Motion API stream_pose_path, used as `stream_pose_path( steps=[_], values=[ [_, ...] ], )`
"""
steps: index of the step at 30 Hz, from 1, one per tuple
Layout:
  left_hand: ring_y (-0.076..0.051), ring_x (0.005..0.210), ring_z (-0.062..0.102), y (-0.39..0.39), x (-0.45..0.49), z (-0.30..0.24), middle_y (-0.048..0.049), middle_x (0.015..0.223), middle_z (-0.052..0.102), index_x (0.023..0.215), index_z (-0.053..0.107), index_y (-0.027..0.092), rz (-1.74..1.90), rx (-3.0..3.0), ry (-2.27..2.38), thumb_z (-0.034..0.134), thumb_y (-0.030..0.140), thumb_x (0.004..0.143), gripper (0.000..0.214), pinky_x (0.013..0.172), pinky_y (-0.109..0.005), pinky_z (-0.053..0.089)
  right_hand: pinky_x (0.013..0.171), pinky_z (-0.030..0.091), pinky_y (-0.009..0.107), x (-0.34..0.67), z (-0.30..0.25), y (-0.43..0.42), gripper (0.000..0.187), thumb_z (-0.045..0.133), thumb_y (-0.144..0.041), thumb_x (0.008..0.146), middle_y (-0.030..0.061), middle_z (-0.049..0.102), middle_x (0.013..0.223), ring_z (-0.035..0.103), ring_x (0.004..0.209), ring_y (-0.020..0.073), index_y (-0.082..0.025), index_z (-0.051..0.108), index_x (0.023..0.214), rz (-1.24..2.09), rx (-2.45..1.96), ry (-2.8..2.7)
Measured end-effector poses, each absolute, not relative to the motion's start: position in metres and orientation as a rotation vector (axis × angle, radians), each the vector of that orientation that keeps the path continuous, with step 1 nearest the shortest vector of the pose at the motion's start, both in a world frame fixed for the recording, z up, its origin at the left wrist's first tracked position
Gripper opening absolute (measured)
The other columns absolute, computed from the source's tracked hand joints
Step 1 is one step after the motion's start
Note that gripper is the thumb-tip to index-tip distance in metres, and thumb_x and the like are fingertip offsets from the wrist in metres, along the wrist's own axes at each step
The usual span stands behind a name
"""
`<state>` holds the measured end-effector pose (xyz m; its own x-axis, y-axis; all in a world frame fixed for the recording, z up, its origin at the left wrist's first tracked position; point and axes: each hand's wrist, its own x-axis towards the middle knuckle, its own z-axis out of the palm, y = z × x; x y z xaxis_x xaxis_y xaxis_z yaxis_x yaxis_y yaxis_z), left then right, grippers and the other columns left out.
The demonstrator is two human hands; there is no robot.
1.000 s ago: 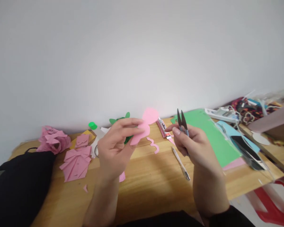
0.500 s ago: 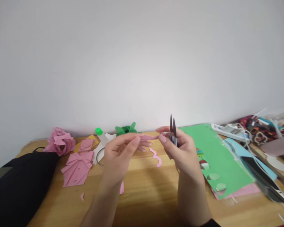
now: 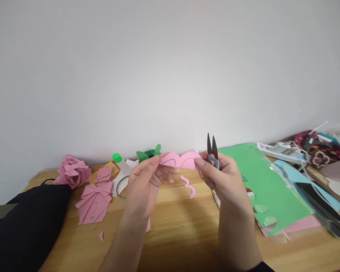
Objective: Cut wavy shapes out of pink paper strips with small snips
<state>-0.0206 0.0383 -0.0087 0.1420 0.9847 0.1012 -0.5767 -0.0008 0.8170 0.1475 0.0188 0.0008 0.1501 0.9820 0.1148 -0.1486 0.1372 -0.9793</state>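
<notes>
A pink paper cutout [image 3: 188, 161] with scalloped upper edges and drawn curved lines is stretched between my two hands above the table. My left hand [image 3: 147, 177] pinches its left end between thumb and finger. With thumb and forefinger, my right hand [image 3: 219, 172] grips the right end, and a pair of scissors [image 3: 212, 147] is tucked in the same hand, blades pointing up and slightly parted. The scissor handles are mostly hidden by the fingers. Below the cutout, a wavy pink paper scrap [image 3: 190, 192] lies on the wooden table [image 3: 184, 234].
Folded pink paper pieces [image 3: 95, 202], a crumpled pink paper bundle [image 3: 72, 172], a green-capped glue stick [image 3: 119, 160] and a tape roll [image 3: 121, 187] lie left. A black bag [image 3: 28, 226] fills the near left. Green paper sheets [image 3: 272, 192] and a power strip [image 3: 280, 153] lie right.
The pink paper cutout has been tilted from nearly edge-on to face me, showing its scallops and drawn lines. My hands have moved slightly apart, the right hand shifting rightward with the scissors.
</notes>
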Motion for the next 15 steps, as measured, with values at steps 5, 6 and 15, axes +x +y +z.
stream_pose_path(
  steps=[5,6,15],
  values=[
    [-0.016,0.059,0.071,0.035,-0.018,-0.015,0.0001,0.063,0.075,0.075,0.077,0.023,1.326,1.128,0.769,0.074,0.03,0.081,0.009,0.057,-0.025,0.057,0.03,0.016,0.019,0.145,-0.002,0.018,0.025,0.077,-0.039,0.076,-0.0092,0.037,0.047,0.024,0.036,0.0055,-0.019,0.063,0.07,1.094,-1.109,-1.033],
    [-0.018,0.06,0.071,0.034,-0.017,-0.015,-0.0011,0.064,0.075,0.075,0.077,0.022,1.289,1.156,0.782,0.075,0.03,0.081,0.01,0.059,-0.028,0.059,0.029,0.017,0.019,0.145,-0.003,0.018,0.025,0.076,-0.039,0.077,-0.0091,0.037,0.049,0.024,0.037,0.0056,-0.019,0.063,0.071,1.085,-1.101,-1.058],
    [-0.016,0.059,0.072,0.034,-0.007,-0.015,0.0002,0.06,0.075,0.061,0.075,0.02,1.477,0.766,0.796,0.082,0.029,0.071,0.015,0.065,-0.029,0.061,0.031,0.018,0.02,0.134,-0.01,0.015,0.043,0.059,-0.063,0.087,-0.0102,0.033,0.05,0.021,0.037,0.0072,-0.021,0.061,0.093,1.124,-0.868,-1.185]
  ],
)
